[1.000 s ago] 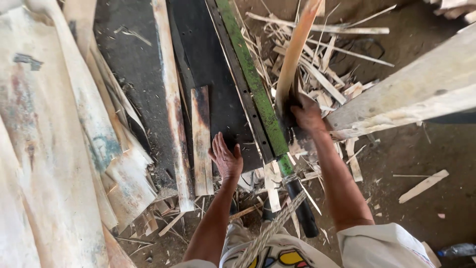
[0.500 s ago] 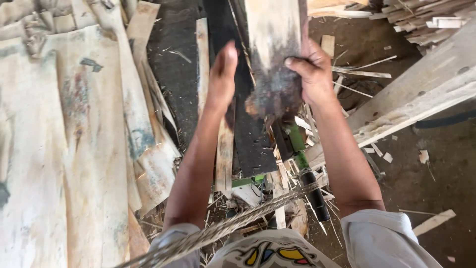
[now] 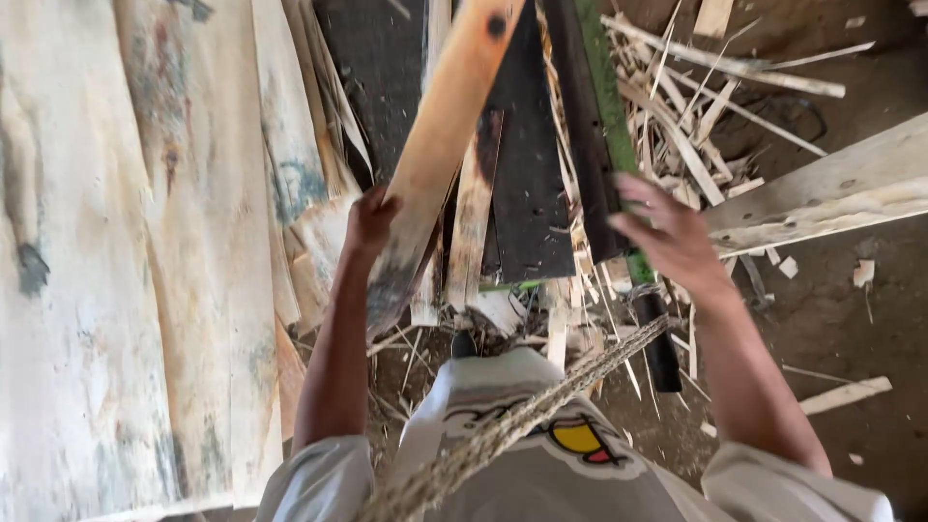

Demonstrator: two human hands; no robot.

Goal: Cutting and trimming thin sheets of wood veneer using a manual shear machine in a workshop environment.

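Rope (image 3: 541, 406): braided, nearest you, running slantwise across your shirt.
Your left hand (image 3: 370, 220): grip clamped on the edge of a wood strip (image 3: 440, 145), which slants up and away to the far right.
Your right hand (image 3: 672, 237): fingers spread apart, holding nothing, over the green bar (image 3: 607, 97).
Left: pale wood sheets (image 3: 116, 242).
Far right: scattered splinters (image 3: 696, 106).
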